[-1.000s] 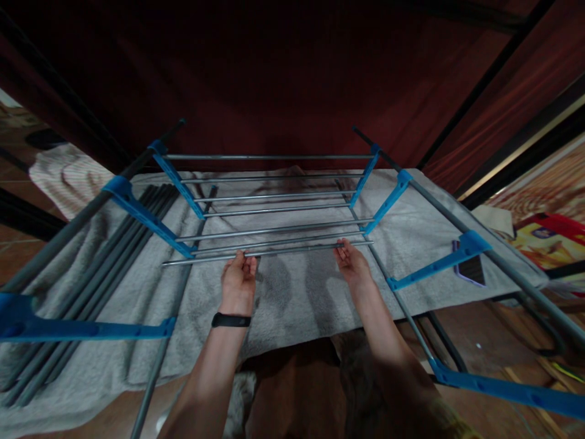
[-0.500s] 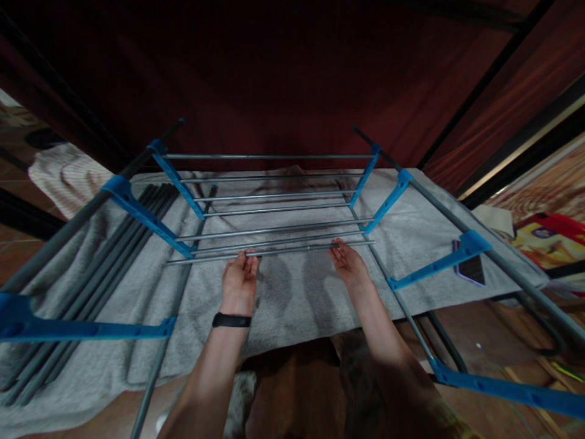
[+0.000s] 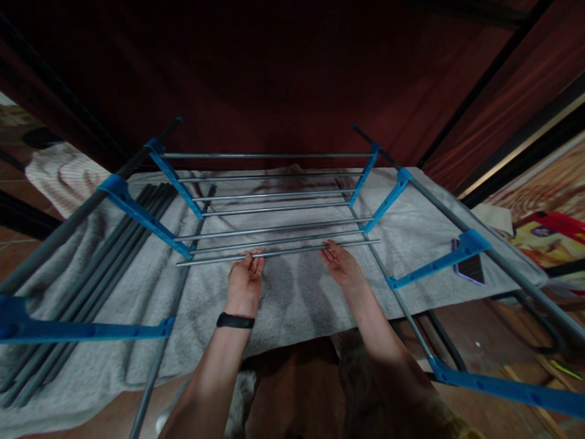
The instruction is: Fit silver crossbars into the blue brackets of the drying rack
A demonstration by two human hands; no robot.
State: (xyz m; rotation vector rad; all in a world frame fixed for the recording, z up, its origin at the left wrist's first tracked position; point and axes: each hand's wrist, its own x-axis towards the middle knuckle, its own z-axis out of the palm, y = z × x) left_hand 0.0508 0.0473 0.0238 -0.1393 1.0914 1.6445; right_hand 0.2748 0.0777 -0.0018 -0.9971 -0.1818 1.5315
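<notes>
A thin metal rod lies across the near side of a rack of grey poles and blue plastic brackets. My left hand, with a black band on its wrist, pinches the rod from below with its fingertips. My right hand is palm up with its fingers curled against the same rod, further right. Several more metal rods sit fitted between the blue brackets behind it. The rod's left end hangs free, just short of the left bracket.
A grey towel is spread under the rack. A bundle of dark grey poles lies on it at left. A phone rests on the towel at right. A dark red curtain hangs behind.
The rod has slid a little to the right. My right hand has moved left along it and my left hand slightly right, so the hands are closer together.
</notes>
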